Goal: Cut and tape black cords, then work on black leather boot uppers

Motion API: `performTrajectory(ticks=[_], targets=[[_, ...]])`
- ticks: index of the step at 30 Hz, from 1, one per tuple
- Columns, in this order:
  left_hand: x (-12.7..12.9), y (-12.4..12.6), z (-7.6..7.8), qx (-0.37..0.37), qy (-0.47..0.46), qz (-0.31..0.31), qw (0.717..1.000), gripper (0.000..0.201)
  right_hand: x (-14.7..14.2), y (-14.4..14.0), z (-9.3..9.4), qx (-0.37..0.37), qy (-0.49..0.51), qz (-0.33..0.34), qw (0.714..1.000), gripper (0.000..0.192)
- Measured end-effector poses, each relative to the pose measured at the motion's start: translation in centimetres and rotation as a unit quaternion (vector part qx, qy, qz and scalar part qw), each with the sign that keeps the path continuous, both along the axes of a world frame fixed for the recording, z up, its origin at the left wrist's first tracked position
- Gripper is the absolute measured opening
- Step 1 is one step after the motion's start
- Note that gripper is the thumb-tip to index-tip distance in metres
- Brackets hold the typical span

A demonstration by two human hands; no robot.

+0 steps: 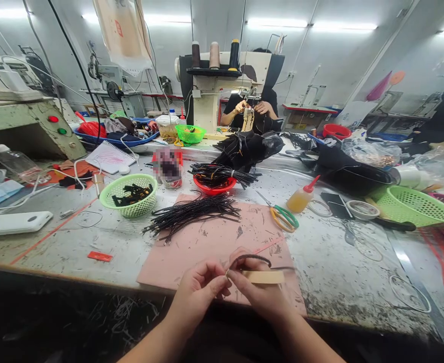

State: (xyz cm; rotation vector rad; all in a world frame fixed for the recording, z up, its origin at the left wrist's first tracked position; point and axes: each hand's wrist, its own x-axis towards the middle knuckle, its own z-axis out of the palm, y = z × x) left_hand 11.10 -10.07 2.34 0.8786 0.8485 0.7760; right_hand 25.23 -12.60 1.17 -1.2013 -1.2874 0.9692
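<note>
My left hand (pixel 203 285) and my right hand (pixel 256 290) meet fingertip to fingertip over the front of a pink cutting board (pixel 195 257). A black braided cord (pixel 258 256) curves over my right fingers, one end running into the pinch of both hands. That end is mostly hidden, with something small and pale there. A flat beige strip (pixel 267 277) sticks out to the right from my right hand. Behind my hands lies a bundle of black cords (pixel 197 214) on the board. Scissors (pixel 282 217) with green and orange handles rest at its right edge.
Beyond the board stand a green basket (pixel 129 204) of short black pieces and a red bowl (pixel 214 189) under more cords. A glue bottle (pixel 301 196) is at right, near a larger green basket (pixel 414 206). Across the table, a person works at a sewing machine (pixel 207 101).
</note>
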Motion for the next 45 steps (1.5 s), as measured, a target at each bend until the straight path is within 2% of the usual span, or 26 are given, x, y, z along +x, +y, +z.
performTrajectory(ticks=[3,8,13,15,17,19,22,25,27,31,34,36,39,42,45], targets=[[0.1,-0.1,0.2,-0.03,-0.017,-0.007,0.999,0.032,0.3,0.1,0.7,0.036,-0.015,0.058,0.998,0.011],[0.2,-0.2,0.7,-0.105,-0.047,-0.028,0.993,0.032,1.0,0.3,1.4,0.08,-0.069,0.088,0.991,0.006],[-0.2,-0.1,1.2,-0.138,-0.07,-0.11,0.982,0.032,1.6,0.0,1.7,0.058,-0.08,0.159,0.982,0.012],[-0.3,-0.2,1.3,-0.152,-0.073,-0.14,0.976,0.032,1.7,-0.2,1.9,0.072,-0.081,0.181,0.977,0.013],[-0.4,-0.3,1.3,-0.159,-0.065,-0.144,0.975,0.032,1.7,-0.4,2.1,0.093,-0.093,0.181,0.975,0.012],[-0.3,-0.5,1.3,-0.143,-0.058,-0.112,0.982,0.033,1.5,-0.5,2.1,0.108,-0.108,0.158,0.976,0.011],[-0.2,-0.6,1.2,-0.073,-0.041,-0.05,0.995,0.034,1.1,-0.8,1.7,0.108,-0.127,0.103,0.981,0.008],[-0.4,-0.6,1.2,0.007,0.01,-0.04,0.999,0.032,0.7,-1.0,1.1,0.068,-0.139,0.087,0.984,0.005],[-0.6,-0.6,1.0,0.033,0.034,-0.05,0.998,0.031,0.7,-1.1,0.9,0.06,-0.16,0.088,0.981,0.006],[-0.7,-0.5,0.3,-0.002,0.026,-0.076,0.997,0.032,0.8,-1.1,1.1,0.147,-0.243,0.09,0.955,0.009],[-0.5,-0.5,-0.1,-0.036,0.036,-0.081,0.995,0.032,1.5,-0.8,0.6,0.234,-0.333,0.091,0.909,0.015],[-0.4,-0.4,-0.2,-0.062,0.051,-0.093,0.992,0.031,2.6,-0.5,-0.5,0.261,-0.384,0.054,0.884,0.017],[-0.2,0.0,-0.2,-0.104,0.075,-0.089,0.988,0.027,5.6,0.2,-2.7,0.19,-0.422,-0.049,0.885,0.02],[-0.1,0.7,-0.7,-0.127,0.095,-0.011,0.987,0.025,9.5,0.8,-4.1,0.026,-0.45,-0.095,0.888,0.032],[-0.1,1.9,-1.5,-0.116,0.111,0.046,0.986,0.025,13.4,1.2,-4.2,-0.155,-0.502,-0.107,0.844,0.037]])
